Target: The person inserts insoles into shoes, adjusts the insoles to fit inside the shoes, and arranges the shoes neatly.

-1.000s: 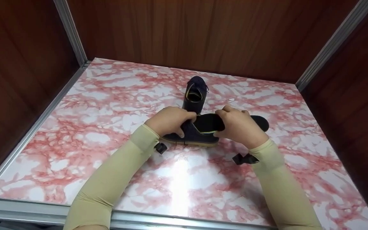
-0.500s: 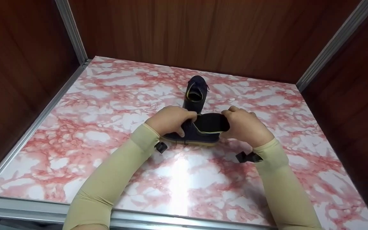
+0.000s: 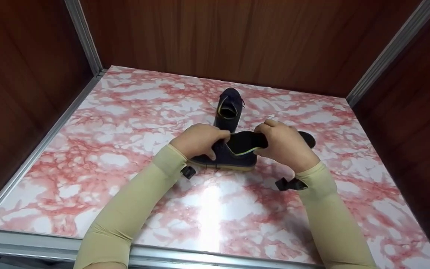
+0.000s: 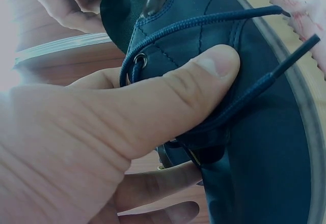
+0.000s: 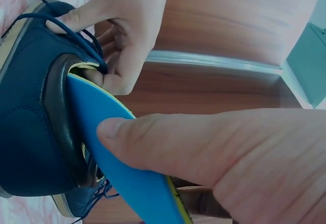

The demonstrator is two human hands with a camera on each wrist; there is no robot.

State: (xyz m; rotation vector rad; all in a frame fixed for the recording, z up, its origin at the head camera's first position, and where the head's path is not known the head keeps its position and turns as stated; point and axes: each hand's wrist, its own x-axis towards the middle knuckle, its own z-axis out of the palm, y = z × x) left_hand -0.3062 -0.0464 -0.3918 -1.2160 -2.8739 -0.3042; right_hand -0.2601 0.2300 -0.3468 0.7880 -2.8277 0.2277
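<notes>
A dark navy lace-up shoe (image 3: pixel 231 160) lies lengthwise across the marbled surface, toe to the left. My left hand (image 3: pixel 200 141) grips its front, the thumb pressed on the side by the lace (image 4: pixel 198 19) and eyelet. In my right hand (image 3: pixel 286 145) I pinch an insole (image 3: pixel 245 141), black on top. Its blue underside with a yellow edge shows in the right wrist view, thumb flat against the blue (image 5: pixel 135 183). One end of the insole overlaps the shoe's opening; the other sticks out beyond my right hand. The fingers under the insole are mostly hidden.
A second navy shoe (image 3: pixel 230 106) stands just behind the first, toe pointing away. Dark wood panels (image 3: pixel 215 41) with metal corner rails enclose the back and sides. A metal rail (image 3: pixel 185 257) runs along the front edge.
My right hand shifted slightly right with the insole. The insole's outer end, hidden half a second ago, shows again beyond that hand, a little higher. My left hand and both shoes have stayed put.
</notes>
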